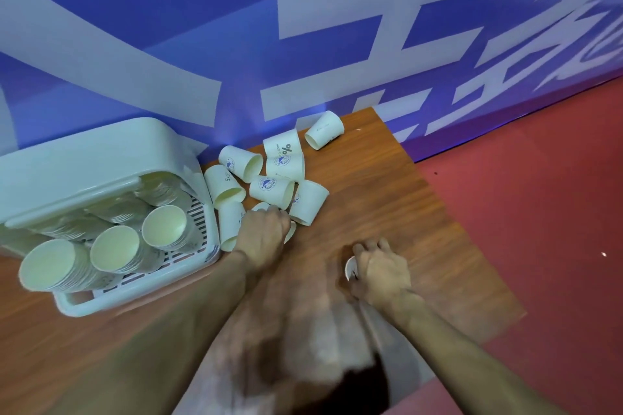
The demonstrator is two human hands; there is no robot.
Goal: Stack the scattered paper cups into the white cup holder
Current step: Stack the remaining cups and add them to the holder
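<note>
A white cup holder [84, 158] lies on its side at the left of the wooden table, with several stacks of paper cups [114, 248] inside, mouths facing me. Several loose white paper cups [271, 190] lie scattered to its right, near the blue wall. My left hand [264, 234] is closed over one cup [261, 207] at the near edge of that pile; most of that cup is hidden. My right hand [379, 271] grips another cup [350, 268] lying on the table, only its rim showing.
The wooden table [387, 199] ends at the right, with red floor [539, 212] beyond. A blue wall with white lettering [303, 44] stands directly behind the cups and holder. One cup [324, 134] lies apart at the far table corner.
</note>
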